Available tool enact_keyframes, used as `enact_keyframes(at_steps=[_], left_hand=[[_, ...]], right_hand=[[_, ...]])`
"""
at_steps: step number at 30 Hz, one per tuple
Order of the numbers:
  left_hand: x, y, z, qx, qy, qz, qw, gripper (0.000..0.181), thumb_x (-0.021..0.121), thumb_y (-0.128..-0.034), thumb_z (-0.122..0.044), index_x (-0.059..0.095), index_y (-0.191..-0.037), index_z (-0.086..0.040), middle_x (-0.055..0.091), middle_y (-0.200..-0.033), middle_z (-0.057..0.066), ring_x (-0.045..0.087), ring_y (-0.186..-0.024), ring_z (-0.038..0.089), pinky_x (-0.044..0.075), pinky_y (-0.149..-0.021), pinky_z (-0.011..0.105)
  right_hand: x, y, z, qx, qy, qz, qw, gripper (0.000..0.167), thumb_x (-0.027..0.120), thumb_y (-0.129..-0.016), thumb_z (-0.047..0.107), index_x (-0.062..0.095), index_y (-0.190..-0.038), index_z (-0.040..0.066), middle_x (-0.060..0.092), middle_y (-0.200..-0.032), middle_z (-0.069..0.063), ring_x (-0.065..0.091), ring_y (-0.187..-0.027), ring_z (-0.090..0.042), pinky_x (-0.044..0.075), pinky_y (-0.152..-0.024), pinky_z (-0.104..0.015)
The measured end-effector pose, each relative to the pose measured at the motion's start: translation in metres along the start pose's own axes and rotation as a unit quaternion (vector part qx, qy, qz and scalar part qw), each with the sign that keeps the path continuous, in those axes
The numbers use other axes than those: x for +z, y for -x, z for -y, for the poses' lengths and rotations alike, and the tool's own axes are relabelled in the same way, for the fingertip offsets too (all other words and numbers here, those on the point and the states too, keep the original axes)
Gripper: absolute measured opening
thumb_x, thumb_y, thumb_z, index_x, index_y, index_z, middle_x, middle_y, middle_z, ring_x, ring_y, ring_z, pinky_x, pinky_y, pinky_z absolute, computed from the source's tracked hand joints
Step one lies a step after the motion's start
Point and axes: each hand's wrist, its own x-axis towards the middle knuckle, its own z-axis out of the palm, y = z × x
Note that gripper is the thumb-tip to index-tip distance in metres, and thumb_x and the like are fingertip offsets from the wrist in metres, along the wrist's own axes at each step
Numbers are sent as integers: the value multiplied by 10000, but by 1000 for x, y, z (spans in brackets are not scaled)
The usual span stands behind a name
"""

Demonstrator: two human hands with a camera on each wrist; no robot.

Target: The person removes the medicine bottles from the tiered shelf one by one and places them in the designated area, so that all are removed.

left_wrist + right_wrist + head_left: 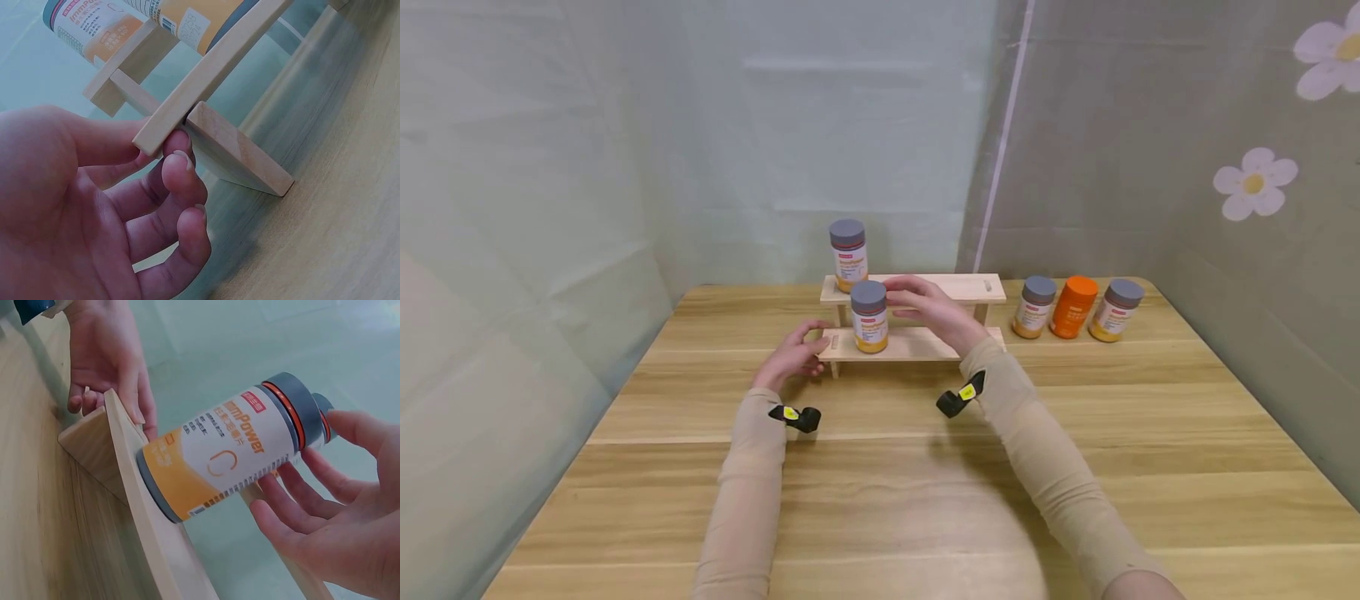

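A two-tier wooden rack (917, 346) stands on the table. My left hand (790, 357) pinches the left end of its lower board (206, 75), thumb on top and fingertips underneath. On that board, near the left end, stands an upright supplement bottle (219, 447) with a grey cap, a white label and an orange-yellow lower part. Beside its right side, my right hand (936, 310) has its fingers (300, 506) spread and loosely bent close to the bottle; whether they touch it I cannot tell. A matching bottle (848, 257) stands on the upper board's left end.
To the right of the rack, two grey-capped bottles (1034, 307) stand in a row with an all-orange bottle (1073, 308) between them. The wood-grain table (880, 500) runs up to a pale curtain (820, 125) behind the rack.
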Motion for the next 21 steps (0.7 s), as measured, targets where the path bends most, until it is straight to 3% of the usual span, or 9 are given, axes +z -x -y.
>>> enact_keyframes(at_steps=[6,14,21], left_hand=[[0,0,0,11,-31,-15,10000,492,463,-1027,-221,294,-1480,-128,549,-733,-12,548,-584,61,475,-582,209],[0,-1,0,8,-49,-79,10000,475,460,-1029,-218,312,-1470,-123,553,-726,-11,548,-578,65,475,-573,205],[1,-2,1,49,110,-64,9999,474,464,-1027,-194,311,-1466,-100,559,-691,-19,545,-553,65,466,-549,198]], right_hand=[[5,-5,-2,99,52,-5,9999,484,556,-957,87,406,-1409,6,417,-1464,-181,403,-1368,-301,304,-1172,-466],[14,-6,-4,211,312,-23,9993,548,624,-933,137,404,-1435,124,453,-1436,-159,411,-1364,-297,278,-1174,-465],[19,-8,-5,226,529,-237,9981,566,652,-923,146,409,-1435,148,475,-1431,-143,433,-1353,-288,314,-1151,-449]])
